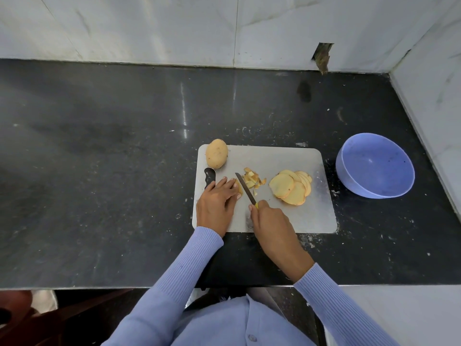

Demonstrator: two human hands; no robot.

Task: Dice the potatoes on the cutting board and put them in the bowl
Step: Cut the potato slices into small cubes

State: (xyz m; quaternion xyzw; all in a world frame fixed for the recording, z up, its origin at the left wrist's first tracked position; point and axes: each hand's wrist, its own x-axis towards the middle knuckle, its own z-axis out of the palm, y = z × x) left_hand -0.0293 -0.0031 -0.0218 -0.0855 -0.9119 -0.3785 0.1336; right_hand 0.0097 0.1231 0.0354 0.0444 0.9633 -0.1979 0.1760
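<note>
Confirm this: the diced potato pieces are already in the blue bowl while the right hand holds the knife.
Not quite. The head view shows the blue bowl with no potato in it; the diced potato pieces lie on the cutting board. The right hand does hold the knife.

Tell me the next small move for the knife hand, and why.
Probably bring the knife down through the potato piece that the left hand pins on the board. The right hand holds the blade raised just right of that piece, a small pile of dice lies beyond, slices still wait, and the bowl is empty.
</note>
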